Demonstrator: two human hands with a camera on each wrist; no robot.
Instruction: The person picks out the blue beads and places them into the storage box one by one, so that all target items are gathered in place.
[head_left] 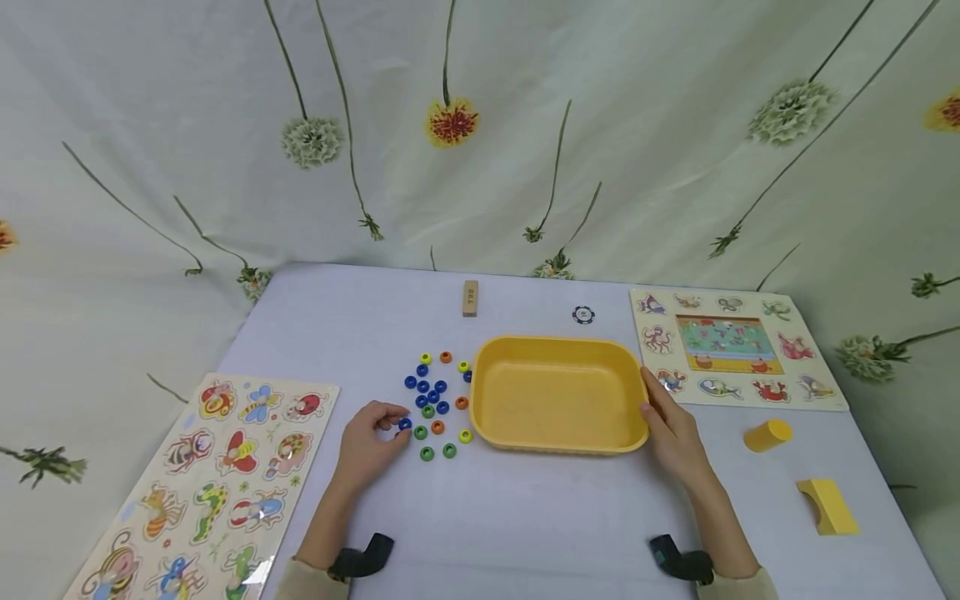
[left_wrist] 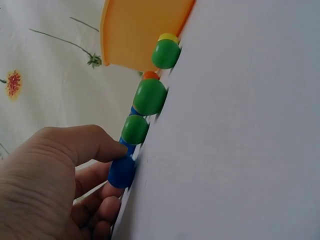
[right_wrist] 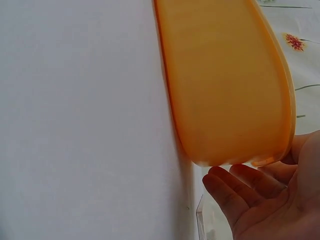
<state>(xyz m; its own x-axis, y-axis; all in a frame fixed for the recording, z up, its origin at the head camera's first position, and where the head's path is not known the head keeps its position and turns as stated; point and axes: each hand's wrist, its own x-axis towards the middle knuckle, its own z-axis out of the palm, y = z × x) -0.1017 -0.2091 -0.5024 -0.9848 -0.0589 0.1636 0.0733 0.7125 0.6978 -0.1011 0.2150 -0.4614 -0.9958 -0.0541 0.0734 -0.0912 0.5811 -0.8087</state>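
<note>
My left hand [head_left: 369, 442] is at the left edge of a cluster of small beads, its thumb and fingers pinching a blue bead [left_wrist: 122, 172]. Other blue beads [head_left: 423, 387] lie just beyond, with green beads [head_left: 427, 453], orange beads [head_left: 438, 427] and yellow beads [head_left: 466, 436] among them. Right of the beads sits a shallow yellow tray [head_left: 555, 443] with nothing in it. My right hand [head_left: 672, 433] holds the tray's right end, thumb at the rim; in the right wrist view its fingers [right_wrist: 227, 195] reach along the outer wall.
An insect puzzle board [head_left: 225, 483] lies at the left, a sea-animal puzzle board [head_left: 742, 350] at the back right. A small wooden block [head_left: 470, 298] and a poker chip [head_left: 583, 315] lie at the back. A yellow cylinder [head_left: 767, 435] and a yellow arched block [head_left: 828, 507] are at the right.
</note>
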